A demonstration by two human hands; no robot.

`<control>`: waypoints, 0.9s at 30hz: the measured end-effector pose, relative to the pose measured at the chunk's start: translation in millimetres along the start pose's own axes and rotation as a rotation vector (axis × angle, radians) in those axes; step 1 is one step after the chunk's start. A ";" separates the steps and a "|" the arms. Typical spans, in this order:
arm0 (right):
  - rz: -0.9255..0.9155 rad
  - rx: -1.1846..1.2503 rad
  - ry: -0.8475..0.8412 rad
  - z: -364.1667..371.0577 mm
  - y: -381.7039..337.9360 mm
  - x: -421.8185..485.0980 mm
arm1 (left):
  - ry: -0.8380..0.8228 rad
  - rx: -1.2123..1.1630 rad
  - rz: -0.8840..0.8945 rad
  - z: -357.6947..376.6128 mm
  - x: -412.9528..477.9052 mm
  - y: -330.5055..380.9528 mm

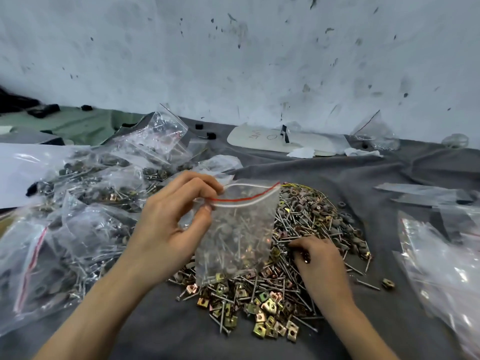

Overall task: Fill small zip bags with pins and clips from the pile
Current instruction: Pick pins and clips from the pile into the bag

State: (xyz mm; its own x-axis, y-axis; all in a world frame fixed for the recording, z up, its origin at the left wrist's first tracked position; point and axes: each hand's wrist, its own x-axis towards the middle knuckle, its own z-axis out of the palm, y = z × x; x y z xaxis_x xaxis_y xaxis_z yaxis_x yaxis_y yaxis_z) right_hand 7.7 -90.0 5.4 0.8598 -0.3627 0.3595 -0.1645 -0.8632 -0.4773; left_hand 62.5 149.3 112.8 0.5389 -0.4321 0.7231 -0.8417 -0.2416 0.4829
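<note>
A small clear zip bag [239, 229] with a red and white zip strip hangs upright over the pile, its mouth open. My left hand [171, 216] pinches its top left corner between thumb and fingers. The bag holds some pins and clips at its bottom. Under and around it lies a big pile of metal pins and brass-coloured square clips [285, 268] on the grey cloth. My right hand [317, 258] rests knuckles-up on the pile to the right of the bag, its fingers curled down into the pins; what they hold is hidden.
Several filled clear bags [85, 203] are heaped on the left. Empty clear bags [441, 255] lie at the right edge. A white board [272, 139] rests at the back by the stained wall. The grey cloth [168, 333] covers the table.
</note>
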 end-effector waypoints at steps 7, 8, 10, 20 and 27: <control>-0.072 -0.021 -0.012 -3.3 3.1 7.8 | 0.015 -0.034 -0.042 -3.7 3.3 -2.2; -0.059 0.061 0.014 -7.4 2.7 7.3 | 0.021 -0.045 -0.059 -4.1 3.9 -1.8; 0.018 0.287 0.059 -21.2 -2.5 7.2 | 0.020 -0.061 -0.096 -5.1 4.8 -0.3; -0.469 0.451 0.063 -117.0 -106.7 9.5 | -0.174 0.083 0.116 1.1 4.2 27.4; -0.099 0.413 0.111 -82.5 -37.8 28.5 | -0.082 0.065 0.052 -6.4 -3.7 15.7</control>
State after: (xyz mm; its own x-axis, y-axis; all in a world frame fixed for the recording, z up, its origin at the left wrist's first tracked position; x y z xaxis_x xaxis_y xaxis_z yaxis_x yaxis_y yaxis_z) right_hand -1.5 -96.6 99.9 0.8008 -0.3401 0.4931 0.1427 -0.6912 -0.7084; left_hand 47.5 152.7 120.9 0.4919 -0.5149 0.7021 -0.8704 -0.2712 0.4110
